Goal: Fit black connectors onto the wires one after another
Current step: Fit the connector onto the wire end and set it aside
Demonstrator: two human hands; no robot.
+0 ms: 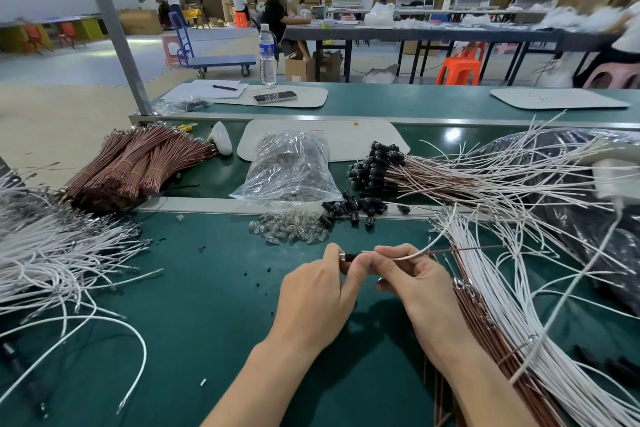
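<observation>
A small black plastic connector [349, 257] is held just above the green matted surface [207, 288], lying sideways with its long axis running left to right. The left hand [318, 291] pinches it from the left between thumb and curled fingers [334, 253]. Off its right end, a thin white wire [415, 255] and a thin brown wire [478, 247] trail away rightward in line with it. The right hand [412, 277] pinches them close to the connector, almost touching the left hand. Seating them looks to need a straight leftward push along that axis. Whether the wire tips are already inside, I cannot tell. Loose black connectors [349, 210] lie beyond the hands, and unfitted white and brown wires [502, 305] fan out at right.
</observation>
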